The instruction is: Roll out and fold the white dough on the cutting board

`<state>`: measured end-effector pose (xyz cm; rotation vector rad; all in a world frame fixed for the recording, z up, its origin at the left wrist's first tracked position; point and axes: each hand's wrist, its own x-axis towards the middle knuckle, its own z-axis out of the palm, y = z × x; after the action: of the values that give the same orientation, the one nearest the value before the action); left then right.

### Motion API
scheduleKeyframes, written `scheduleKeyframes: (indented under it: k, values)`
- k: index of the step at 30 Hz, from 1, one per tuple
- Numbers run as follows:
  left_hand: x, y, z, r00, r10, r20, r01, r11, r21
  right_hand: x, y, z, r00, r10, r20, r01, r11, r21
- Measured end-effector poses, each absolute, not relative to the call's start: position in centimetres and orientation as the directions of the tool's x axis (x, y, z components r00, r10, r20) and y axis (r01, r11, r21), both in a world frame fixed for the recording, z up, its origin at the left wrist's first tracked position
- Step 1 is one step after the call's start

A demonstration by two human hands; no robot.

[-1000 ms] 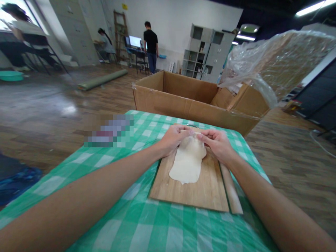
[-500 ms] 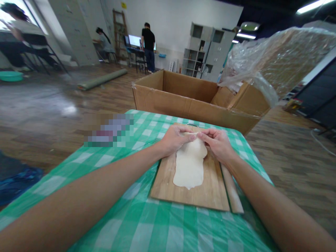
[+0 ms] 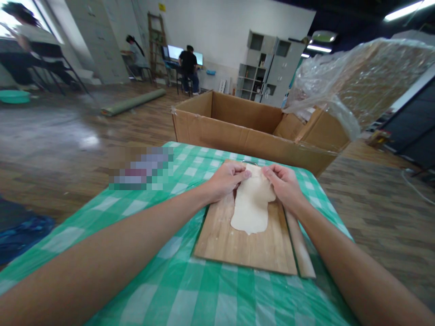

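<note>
Pale flattened dough sheet [image 3: 253,203] lies on the light wooden board [image 3: 238,244] on the worktop — long axis running away from the person. Left hand [image 3: 226,179] & right hand [image 3: 283,183]: each grip pinches the far edge — approx. equally near.

Table [image 3: 307,181] under green checked cloth [image 3: 190,290] — wooden board [image 3: 224,244], rolling pin [image 3: 301,249] alongside.

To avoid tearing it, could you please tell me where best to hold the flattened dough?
Probably the far edge of the dough, from above, a corner in each of the hands: left hand and right hand pinch there. It is thin and limp, so two spread grips share its weight.
</note>
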<state>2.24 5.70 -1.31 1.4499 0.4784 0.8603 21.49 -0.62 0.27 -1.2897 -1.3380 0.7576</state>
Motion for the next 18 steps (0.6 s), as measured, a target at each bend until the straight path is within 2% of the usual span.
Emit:
scheduleKeyframes:
  k: [2, 4, 7, 11, 15, 18]
  values:
    - [2.3, 5.6, -1.4, 0.635, 0.735, 0.239, -0.217, -0.127, 0.968, 21.3, -0.9, 0.4, 0.052, 0.983, 0.175, 0.233, 0.159, -0.96]
    - [2.2, 5.4, -1.4, 0.642, 0.722, 0.257, -0.215, -0.152, 0.965, 21.1, -1.1, 0.5, -0.022, 0.983, 0.184, 0.289, 0.183, -0.94]
    - [2.2, 5.2, -1.3, 0.634, 0.721, 0.279, -0.228, -0.17, 0.959, 21.0, -1.3, 0.4, 0.031, 0.964, 0.263, 0.36, 0.235, -0.903]
    - [2.3, 5.4, -1.2, 0.652, 0.71, 0.266, -0.257, -0.124, 0.959, 21.4, -1.1, 0.2, 0.111, 0.961, 0.252, 0.295, 0.21, -0.932]
    - [2.2, 5.5, -1.2, 0.663, 0.707, 0.247, -0.154, -0.194, 0.969, 22.0, -1.1, 1.0, -0.04, 0.974, 0.224, 0.357, 0.223, -0.907]
    - [2.2, 5.2, -1.2, 0.707, 0.661, 0.251, -0.067, -0.29, 0.955, 21.9, -1.1, 1.8, -0.163, 0.945, 0.282, 0.48, 0.326, -0.814]
